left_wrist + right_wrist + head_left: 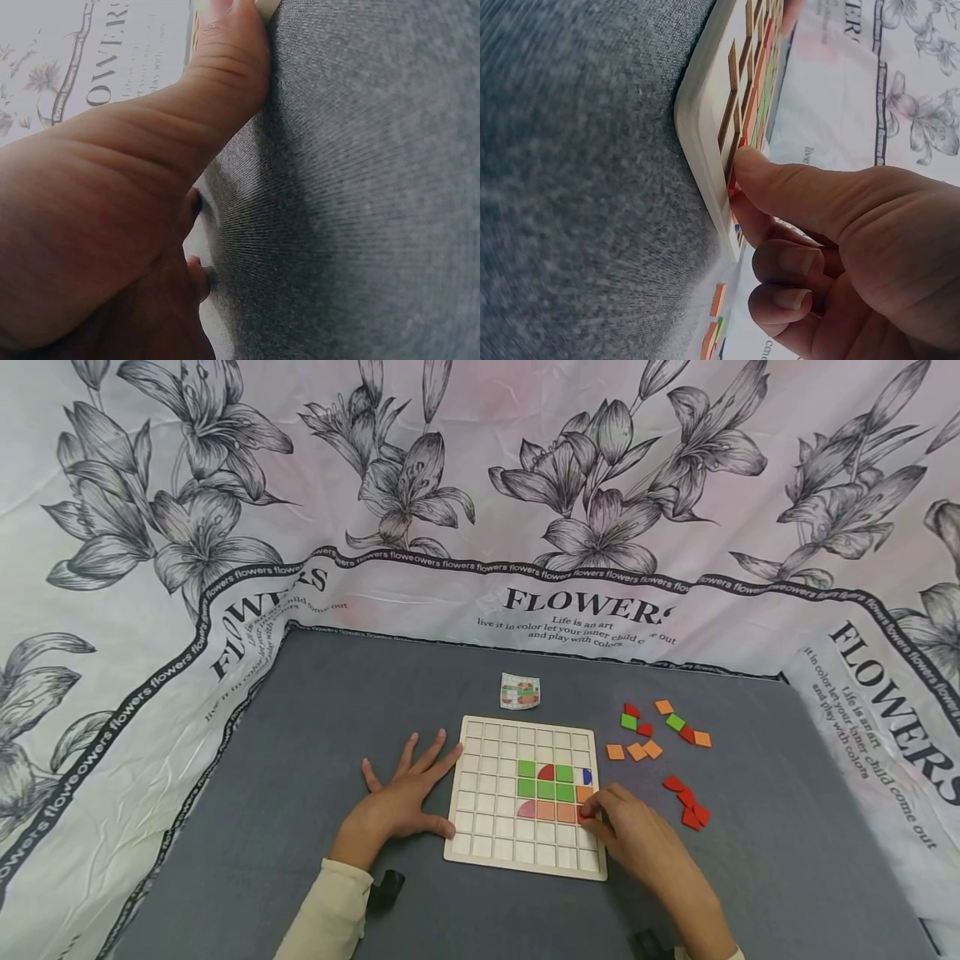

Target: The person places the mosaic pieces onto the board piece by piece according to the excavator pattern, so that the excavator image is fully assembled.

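Observation:
A pale wooden grid board (483, 802) lies flat on the grey cloth, with green, orange, red and blue tiles in cells on its right half. My left hand (401, 806) is spread beside the board's left edge, its thumb and a fingertip touching that edge. At the right end of the orange row, my right hand (637, 835) pinches a small red tile (733, 180) between thumb and index finger, low over a cell. The fingers partly cover this tile, so its exact shape cannot be told. A quarter-round red tile (547, 772) sits among green tiles (546, 790).
Loose orange tiles (615, 752), with red and green ones, lie scattered right of the board. Several red tiles (691, 817) form a pile nearer my right forearm. Behind the board lies a small printed pattern card (520, 692). A flower-printed cloth (420, 593) borders the grey surface.

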`<move>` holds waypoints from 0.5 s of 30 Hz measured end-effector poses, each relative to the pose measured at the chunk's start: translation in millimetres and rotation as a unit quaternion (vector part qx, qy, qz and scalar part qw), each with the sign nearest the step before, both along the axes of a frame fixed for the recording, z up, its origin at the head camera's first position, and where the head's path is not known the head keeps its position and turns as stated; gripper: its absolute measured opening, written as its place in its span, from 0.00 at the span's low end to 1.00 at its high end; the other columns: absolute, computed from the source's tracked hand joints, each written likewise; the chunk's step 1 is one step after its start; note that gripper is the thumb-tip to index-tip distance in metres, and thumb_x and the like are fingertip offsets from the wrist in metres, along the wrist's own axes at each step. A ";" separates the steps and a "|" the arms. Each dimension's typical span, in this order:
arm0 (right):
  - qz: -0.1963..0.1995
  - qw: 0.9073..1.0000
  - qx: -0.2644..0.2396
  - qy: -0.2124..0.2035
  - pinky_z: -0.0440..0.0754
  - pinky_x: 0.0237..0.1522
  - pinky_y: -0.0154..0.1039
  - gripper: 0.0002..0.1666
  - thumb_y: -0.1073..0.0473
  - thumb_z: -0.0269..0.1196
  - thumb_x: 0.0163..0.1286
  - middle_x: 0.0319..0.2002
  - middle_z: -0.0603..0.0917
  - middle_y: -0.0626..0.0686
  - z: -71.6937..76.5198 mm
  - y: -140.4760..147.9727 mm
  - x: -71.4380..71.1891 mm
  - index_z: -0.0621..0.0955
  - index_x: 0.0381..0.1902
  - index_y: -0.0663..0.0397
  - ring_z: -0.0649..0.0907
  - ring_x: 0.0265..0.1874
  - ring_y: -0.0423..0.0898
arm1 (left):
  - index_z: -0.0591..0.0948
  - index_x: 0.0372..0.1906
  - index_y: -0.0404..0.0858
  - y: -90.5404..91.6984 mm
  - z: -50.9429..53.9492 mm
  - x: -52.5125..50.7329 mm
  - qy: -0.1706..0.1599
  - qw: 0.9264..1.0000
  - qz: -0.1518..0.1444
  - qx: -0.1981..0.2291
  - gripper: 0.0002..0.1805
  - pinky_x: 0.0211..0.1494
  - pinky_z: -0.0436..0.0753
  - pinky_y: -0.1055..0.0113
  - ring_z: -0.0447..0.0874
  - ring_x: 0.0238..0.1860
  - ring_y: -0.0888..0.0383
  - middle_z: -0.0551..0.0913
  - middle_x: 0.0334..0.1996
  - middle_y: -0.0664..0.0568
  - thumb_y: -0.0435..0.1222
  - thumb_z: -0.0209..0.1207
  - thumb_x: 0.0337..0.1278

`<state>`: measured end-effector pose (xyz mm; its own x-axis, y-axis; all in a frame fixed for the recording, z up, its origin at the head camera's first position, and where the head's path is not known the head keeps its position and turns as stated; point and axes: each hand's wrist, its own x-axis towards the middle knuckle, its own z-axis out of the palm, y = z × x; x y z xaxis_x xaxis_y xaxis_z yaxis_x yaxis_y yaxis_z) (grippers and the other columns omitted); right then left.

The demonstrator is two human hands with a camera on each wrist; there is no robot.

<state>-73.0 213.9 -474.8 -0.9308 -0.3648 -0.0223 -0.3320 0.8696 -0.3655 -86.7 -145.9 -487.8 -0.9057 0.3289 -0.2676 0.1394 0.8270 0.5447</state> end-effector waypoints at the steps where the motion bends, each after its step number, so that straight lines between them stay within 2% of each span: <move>1: 0.000 1.000 0.000 0.000 0.76 0.29 0.33 0.12 0.62 0.79 0.63 0.37 0.79 0.42 0.2 0.6 -0.1 0.85 0.38 0.44 0.75 0.28 0.37 | 0.52 0.87 0.60 0.1 -0.1 -0.2 0.001 1.000 -0.001 -0.001 0.67 0.65 0.20 0.15 0.25 0.86 0.42 0.40 0.88 0.58 0.57 0.80 0.43; 8: -0.002 1.000 -0.009 0.017 0.78 0.31 0.34 0.10 0.59 0.78 0.65 0.39 0.79 0.40 3.8 9.5 0.1 0.86 0.37 0.41 0.76 0.30 0.35 | 0.52 0.87 0.60 -0.1 -2.4 -1.0 0.000 1.000 0.000 -0.002 0.67 0.65 0.20 0.15 0.26 0.86 0.42 0.40 0.88 0.58 0.57 0.80 0.42; 14: -0.018 0.999 -0.014 0.044 0.80 0.32 0.37 0.08 0.58 0.77 0.67 0.38 0.81 0.41 7.7 27.2 -2.7 0.87 0.40 0.44 0.78 0.32 0.37 | 0.53 0.87 0.59 -0.9 -1.1 0.1 0.000 1.000 -0.001 0.013 0.67 0.65 0.18 0.16 0.25 0.86 0.42 0.41 0.88 0.56 0.57 0.80 0.41; 15: -0.022 0.998 -0.016 0.048 0.80 0.33 0.39 0.08 0.59 0.76 0.67 0.38 0.82 0.41 7.6 31.0 -3.8 0.87 0.40 0.44 0.78 0.32 0.37 | 0.52 0.87 0.61 -2.0 -5.7 -0.4 0.009 1.000 -0.003 0.022 0.67 0.64 0.17 0.16 0.24 0.86 0.42 0.40 0.88 0.57 0.59 0.79 0.41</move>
